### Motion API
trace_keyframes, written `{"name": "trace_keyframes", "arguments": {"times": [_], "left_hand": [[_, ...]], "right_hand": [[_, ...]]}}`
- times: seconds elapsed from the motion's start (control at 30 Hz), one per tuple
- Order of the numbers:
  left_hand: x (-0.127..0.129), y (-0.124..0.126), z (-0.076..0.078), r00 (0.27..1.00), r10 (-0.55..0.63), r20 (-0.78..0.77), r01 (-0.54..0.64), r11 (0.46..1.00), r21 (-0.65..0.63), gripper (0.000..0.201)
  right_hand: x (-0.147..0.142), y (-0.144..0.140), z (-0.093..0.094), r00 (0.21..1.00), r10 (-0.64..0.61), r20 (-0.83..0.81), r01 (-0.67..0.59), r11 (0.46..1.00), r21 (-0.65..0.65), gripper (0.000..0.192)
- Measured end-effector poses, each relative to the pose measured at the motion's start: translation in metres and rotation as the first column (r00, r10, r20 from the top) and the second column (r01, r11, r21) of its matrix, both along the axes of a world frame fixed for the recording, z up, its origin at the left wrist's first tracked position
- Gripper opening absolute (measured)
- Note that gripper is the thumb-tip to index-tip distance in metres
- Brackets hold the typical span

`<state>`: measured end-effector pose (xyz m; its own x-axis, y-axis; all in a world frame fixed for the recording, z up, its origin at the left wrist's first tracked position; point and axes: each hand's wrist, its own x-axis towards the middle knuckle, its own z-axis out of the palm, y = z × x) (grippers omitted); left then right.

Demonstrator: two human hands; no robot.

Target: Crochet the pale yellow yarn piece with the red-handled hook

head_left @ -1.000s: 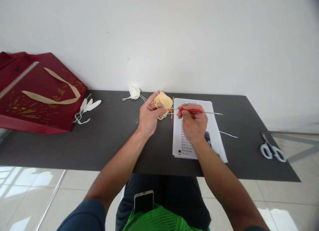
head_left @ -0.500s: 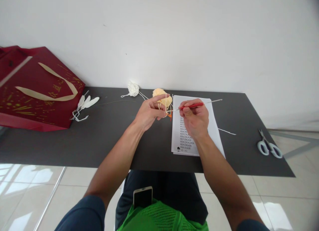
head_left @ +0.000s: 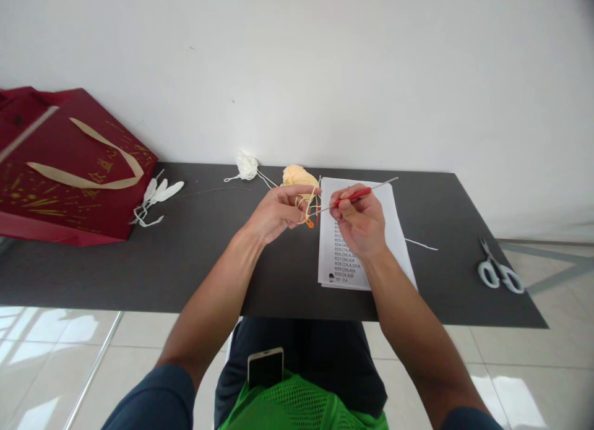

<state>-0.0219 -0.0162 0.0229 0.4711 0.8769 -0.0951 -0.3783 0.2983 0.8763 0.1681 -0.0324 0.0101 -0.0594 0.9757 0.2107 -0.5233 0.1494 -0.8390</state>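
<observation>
The left hand (head_left: 281, 213) pinches the pale yellow yarn (head_left: 310, 205) with its thumb, and its pointing finger sticks out with yarn running down from it. The right hand (head_left: 359, 216) grips the hook (head_left: 355, 196) by its red handle, like a pencil, and the thin tip reaches the yarn by the left thumb. The yarn is up over the bench (head_left: 199, 250), in front of the yellow ball (head_left: 298, 175). It should work best to pinch close to the tip, hold the yarn snug but not too tight, and turn the hook gently. The little orange clip (head_left: 310, 223) by the pinch could catch.
</observation>
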Motion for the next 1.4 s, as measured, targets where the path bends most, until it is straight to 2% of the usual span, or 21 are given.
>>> {"name": "trace_keyframes", "arguments": {"times": [0.17,0.3,0.4,0.6,0.8,1.13,1.4], "left_hand": [[0.003,-0.001,0.0,0.998,0.045,0.041,-0.046,0.999,0.009,0.042],[0.006,-0.001,-0.004,0.983,0.179,0.034,-0.182,0.978,0.102,0.048],[0.011,-0.002,-0.009,0.954,0.299,-0.034,-0.287,0.938,0.197,0.054],[0.025,-0.009,-0.01,0.874,0.474,-0.112,-0.418,0.847,0.328,0.069],[0.031,-0.014,-0.006,0.824,0.552,-0.129,-0.49,0.808,0.327,0.085],[0.032,-0.015,-0.008,0.827,0.551,-0.111,-0.499,0.811,0.305,0.082],[0.034,-0.016,-0.008,0.801,0.581,-0.143,-0.51,0.788,0.344,0.071]], "right_hand": [[-0.001,0.0,-0.001,0.993,0.059,-0.099,-0.071,0.99,-0.122,0.026],[-0.008,0.0,-0.004,0.983,0.042,-0.178,-0.085,0.967,-0.241,0.024],[-0.017,-0.003,-0.005,0.982,0.003,-0.186,-0.057,0.958,-0.282,0.021],[-0.033,-0.012,-0.006,0.98,-0.16,-0.119,0.138,0.975,-0.172,0.015],[-0.036,-0.012,-0.009,0.979,-0.173,-0.105,0.154,0.973,-0.171,0.015],[-0.037,-0.009,-0.012,0.977,-0.186,-0.102,0.167,0.971,-0.171,0.017],[-0.036,-0.009,-0.009,0.975,-0.206,-0.08,0.199,0.976,-0.093,0.017]]}}
